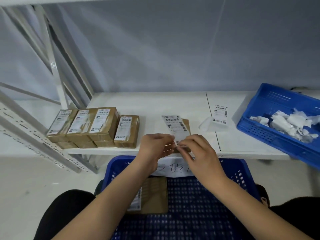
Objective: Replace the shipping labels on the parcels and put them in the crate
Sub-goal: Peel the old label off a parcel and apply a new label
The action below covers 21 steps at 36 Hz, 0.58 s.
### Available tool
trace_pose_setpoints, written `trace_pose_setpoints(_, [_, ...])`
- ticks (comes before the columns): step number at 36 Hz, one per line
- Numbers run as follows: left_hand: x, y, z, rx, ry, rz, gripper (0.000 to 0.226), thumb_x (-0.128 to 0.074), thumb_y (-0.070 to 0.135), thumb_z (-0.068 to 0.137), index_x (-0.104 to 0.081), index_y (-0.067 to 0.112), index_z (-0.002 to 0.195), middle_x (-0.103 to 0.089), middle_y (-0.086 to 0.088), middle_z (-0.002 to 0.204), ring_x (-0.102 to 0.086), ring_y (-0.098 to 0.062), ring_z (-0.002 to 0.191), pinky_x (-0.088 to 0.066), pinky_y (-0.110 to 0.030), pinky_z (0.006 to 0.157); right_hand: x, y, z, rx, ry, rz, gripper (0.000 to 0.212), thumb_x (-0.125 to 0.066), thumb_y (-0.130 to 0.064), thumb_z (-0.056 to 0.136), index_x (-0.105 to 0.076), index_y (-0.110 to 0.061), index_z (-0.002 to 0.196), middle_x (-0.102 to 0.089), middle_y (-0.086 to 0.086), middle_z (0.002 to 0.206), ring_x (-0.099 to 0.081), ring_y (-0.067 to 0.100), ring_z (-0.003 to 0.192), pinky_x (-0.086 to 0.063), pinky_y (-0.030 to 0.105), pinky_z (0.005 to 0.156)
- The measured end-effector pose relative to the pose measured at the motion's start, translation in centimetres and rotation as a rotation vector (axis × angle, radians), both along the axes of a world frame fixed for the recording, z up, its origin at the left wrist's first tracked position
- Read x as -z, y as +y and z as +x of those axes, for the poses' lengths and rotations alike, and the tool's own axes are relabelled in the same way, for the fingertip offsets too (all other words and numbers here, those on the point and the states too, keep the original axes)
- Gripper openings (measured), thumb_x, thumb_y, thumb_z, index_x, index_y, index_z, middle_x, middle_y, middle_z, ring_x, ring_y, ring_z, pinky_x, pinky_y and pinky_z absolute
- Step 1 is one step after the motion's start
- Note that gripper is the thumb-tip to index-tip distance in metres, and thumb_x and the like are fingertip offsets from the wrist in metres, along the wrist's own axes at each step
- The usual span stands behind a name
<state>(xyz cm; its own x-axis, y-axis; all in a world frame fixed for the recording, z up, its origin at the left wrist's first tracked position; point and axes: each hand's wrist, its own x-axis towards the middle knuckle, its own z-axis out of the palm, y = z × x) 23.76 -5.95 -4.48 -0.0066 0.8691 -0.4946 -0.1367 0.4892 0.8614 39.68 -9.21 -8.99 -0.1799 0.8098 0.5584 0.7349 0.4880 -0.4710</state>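
I judge the job barely begun: one parcel (pixel 152 194) lies in the crate (pixel 199 196) in front of my knees, label up, and that is all I can count there. On the bench (pixel 155 103) one brown parcel (pixel 186 126) sits at the near edge between my hands, with a label (pixel 174 128) lying lengthwise on its top. My left hand (pixel 155 148) and right hand (pixel 197 151) meet at the label's near end; both grips pinch there, though motion blur hides whether they hold the label itself or its backing. Whether this label is coming off or going on, I cannot tell.

Left of that, the stack of parcels (pixel 93 127) waits: four labelled tops show, with at least three more boxes beneath. One spare label (pixel 220 115) lies to the right, near a clear film. The second blue crate (pixel 280 116) at the right edge holds crumpled white scraps (pixel 287 123), too tangled to count.
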Motion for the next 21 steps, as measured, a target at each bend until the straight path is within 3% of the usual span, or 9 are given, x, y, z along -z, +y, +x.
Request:
trace_pose_setpoints(4, [0.0,-0.9,-0.8,0.038,0.148,0.085,0.005,-0.074,0.005,0.091,-0.074,0.001,0.088,-0.072,-0.012,0.08,-0.069,-0.021,0.07,-0.062,-0.036,0.075,-0.2,-0.9,-0.1,-0.035,0.06,-0.147,0.018,-0.076,-0.02,0.087,-0.073,-0.01,0.101,-0.062,-0.002,0.1,-0.059,0.011,0.095,-0.047,0.02,0.084])
trace_pose_setpoints(7, [0.6,-1.1,-1.7,0.012,0.166,0.076,0.006,-0.072,0.007,0.093,-0.072,0.006,0.087,-0.075,-0.015,0.091,-0.07,-0.024,0.075,-0.061,-0.035,0.073,-0.4,-1.2,0.2,-0.07,0.107,-0.307,0.03,-0.068,-0.04,0.088,-0.073,-0.016,0.104,-0.059,-0.011,0.101,-0.054,-0.005,0.096,-0.04,0.005,0.088])
trace_pose_setpoints(9, [1.4,-0.9,-2.2,-0.009,0.172,0.061,0.007,-0.071,0.007,0.093,-0.07,0.007,0.086,-0.076,-0.017,0.095,-0.07,-0.026,0.076,-0.062,-0.034,0.072,-0.4,-1.1,0.7,-0.059,0.148,-0.367,0.031,-0.065,-0.044,0.088,-0.073,-0.018,0.104,-0.061,-0.012,0.1,-0.055,-0.007,0.094,-0.04,0.004,0.084])
trace_pose_setpoints(13, [2.6,-0.4,-2.6,0.1,0.196,0.066,0.004,-0.072,0.007,0.092,-0.07,0.009,0.091,-0.075,-0.016,0.091,-0.066,-0.021,0.07,-0.062,-0.035,0.073,-0.2,0.5,2.2,0.093,0.322,-0.518,0.01,-0.065,-0.027,0.096,-0.074,-0.021,0.098,-0.07,-0.012,0.092,-0.06,-0.002,0.086,-0.042,0.006,0.073])
trace_pose_setpoints(15, [2.8,-0.1,-2.7,0.194,0.173,0.058,0.006,-0.073,0.007,0.091,-0.069,0.011,0.093,-0.075,-0.02,0.099,-0.065,-0.022,0.077,-0.061,-0.036,0.075,0.2,1.7,3.0,0.175,0.41,-0.646,0.011,-0.063,-0.027,0.098,-0.074,-0.024,0.095,-0.072,-0.012,0.09,-0.064,0.002,0.084,-0.047,0.012,0.076])
trace_pose_setpoints(18, [2.9,0.1,-3.1,0.268,0.088,0.044,0.009,-0.074,0.007,0.091,-0.069,0.015,0.093,-0.072,-0.025,0.11,-0.063,-0.025,0.085,-0.06,-0.037,0.078,1.1,3.3,3.3,0.251,0.678,-0.899,0.011,-0.064,-0.022,0.098,-0.074,-0.017,0.098,-0.074,0.007,0.096,-0.068,0.017,0.08,-0.06,0.032,0.077])
trace_pose_setpoints(21, [3.1,0.3,-3.7,0.293,0.053,0.048,0.01,-0.074,0.009,0.091,-0.068,0.017,0.092,-0.07,-0.027,0.113,-0.061,-0.026,0.087,-0.058,-0.038,0.079,1.4,4.2,2.7,0.221,0.9,-1.084,0.017,-0.062,-0.019,0.1,-0.072,-0.008,0.108,-0.076,0.011,0.102,-0.073,0.028,0.09,-0.062,0.036,0.079])
